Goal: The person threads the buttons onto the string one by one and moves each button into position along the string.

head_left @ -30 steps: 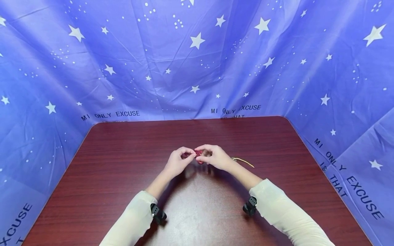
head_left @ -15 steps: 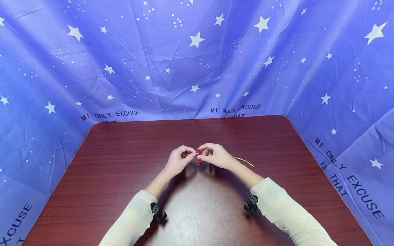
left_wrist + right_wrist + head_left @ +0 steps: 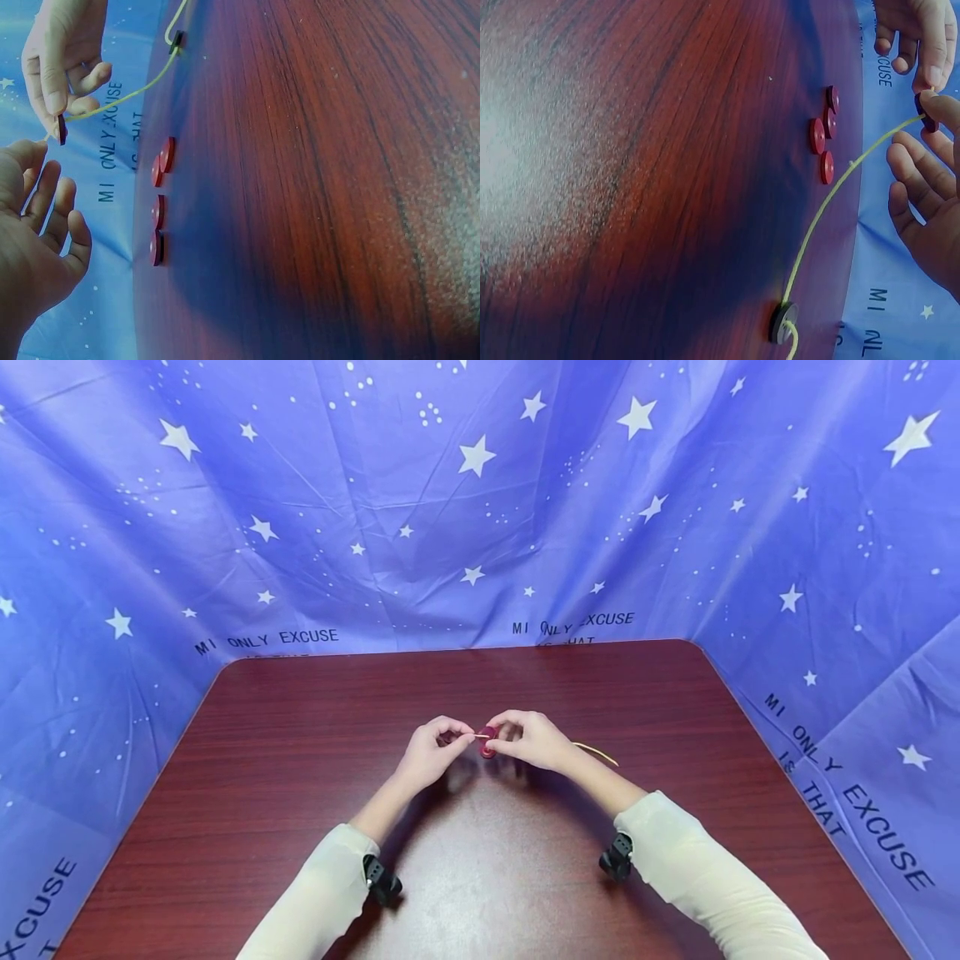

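Between the thumb and fingers of my right hand [image 3: 532,742] is a dark red button [image 3: 930,120], held on edge above the table. A thin yellow cord [image 3: 855,162] reaches this button, and a short tip of it shows on the other side. My left hand [image 3: 429,756] pinches that tip, its fingertips close beside the button. In the left wrist view the other left fingers [image 3: 56,217] are loosely bent. Farther along the cord, a black button [image 3: 783,322] is strung on it, with the cord coming through its hole.
Several red buttons [image 3: 157,213] lie in a loose group on the brown wooden table [image 3: 300,693], beneath the hands. The cord's tail [image 3: 596,752] stretches out past the right wrist. A blue star-patterned curtain [image 3: 420,468] surrounds the table's back and sides.
My left fingertips have drawn slightly left, away from the right hand, and a short length of yellow cord now shows between them. My right hand has stayed nearly in place.
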A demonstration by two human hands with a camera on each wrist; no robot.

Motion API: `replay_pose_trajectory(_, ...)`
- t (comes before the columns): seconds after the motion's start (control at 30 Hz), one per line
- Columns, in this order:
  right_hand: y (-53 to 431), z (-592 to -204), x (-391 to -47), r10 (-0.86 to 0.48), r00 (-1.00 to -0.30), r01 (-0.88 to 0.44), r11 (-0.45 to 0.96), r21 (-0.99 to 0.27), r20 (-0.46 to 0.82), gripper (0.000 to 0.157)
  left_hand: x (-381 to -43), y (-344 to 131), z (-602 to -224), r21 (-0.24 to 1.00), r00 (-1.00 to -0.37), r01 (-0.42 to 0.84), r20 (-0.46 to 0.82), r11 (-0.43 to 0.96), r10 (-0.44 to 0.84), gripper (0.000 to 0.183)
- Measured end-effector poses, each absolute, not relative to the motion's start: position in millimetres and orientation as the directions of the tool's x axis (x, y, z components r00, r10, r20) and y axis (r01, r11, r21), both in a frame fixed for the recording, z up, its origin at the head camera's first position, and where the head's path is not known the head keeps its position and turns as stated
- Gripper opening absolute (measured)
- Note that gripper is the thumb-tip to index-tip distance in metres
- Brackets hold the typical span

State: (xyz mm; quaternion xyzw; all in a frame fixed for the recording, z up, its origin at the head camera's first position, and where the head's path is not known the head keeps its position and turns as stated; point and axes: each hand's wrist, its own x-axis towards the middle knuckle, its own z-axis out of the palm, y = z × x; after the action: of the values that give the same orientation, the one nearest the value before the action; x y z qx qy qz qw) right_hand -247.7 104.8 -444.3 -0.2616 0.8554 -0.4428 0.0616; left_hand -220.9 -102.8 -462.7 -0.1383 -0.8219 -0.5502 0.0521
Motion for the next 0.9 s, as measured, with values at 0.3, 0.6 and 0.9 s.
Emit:
replay_pose_trajectory(0.3,112.3,-447.4,-247.1,-0.486,-0.868,-0.375,0.507,-0.776,0.102,0.026,-221.2,-105.8,-465.0,0.881,-0.952,0.298,0.247,0.366,0.181,0.006)
replay_pose_trajectory(0.6,117.4,-448.8,-247.2,-0.494,-0.863,-0.390,0.519,-0.761,0.105,0.026,-220.7,-106.4,-465.9,0.880,-0.954,0.292,0.238,0.373,0.185,0.006)
replay_pose_trajectory(0.9,124.2,-449.6,-247.7,-0.486,-0.868,-0.391,0.536,-0.748,0.106,0.026,-220.8,-107.9,-462.4,0.885,-0.957,0.277,0.222,0.375,0.185,0.006)
